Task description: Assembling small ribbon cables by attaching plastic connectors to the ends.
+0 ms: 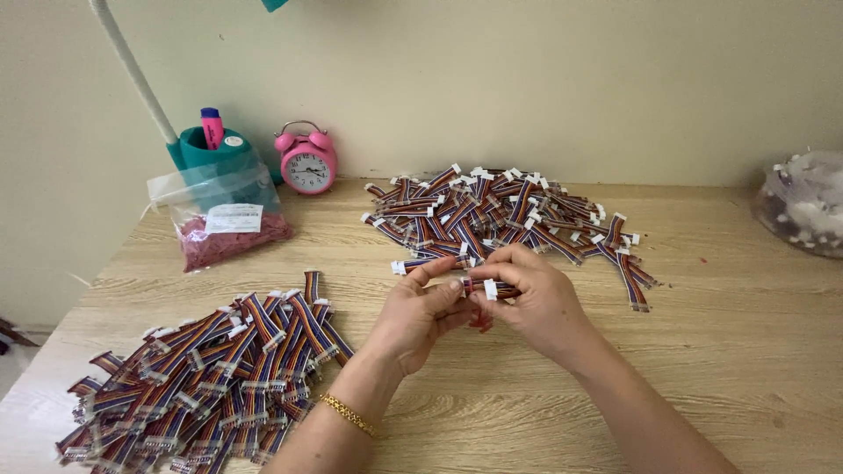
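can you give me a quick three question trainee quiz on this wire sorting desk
1. True or false: both hands grip the same small bundle of rainbow ribbon cables.
2. Multiple choice: where do the bundled cables lie? A) front left of the desk B) inside the clear bag C) beside the clock
3. Short answer: what is on the left hand side wrist?

Key
1. True; the left hand and right hand meet on it above the desk, in front of the loose cable pile.
2. A
3. A gold bracelet.
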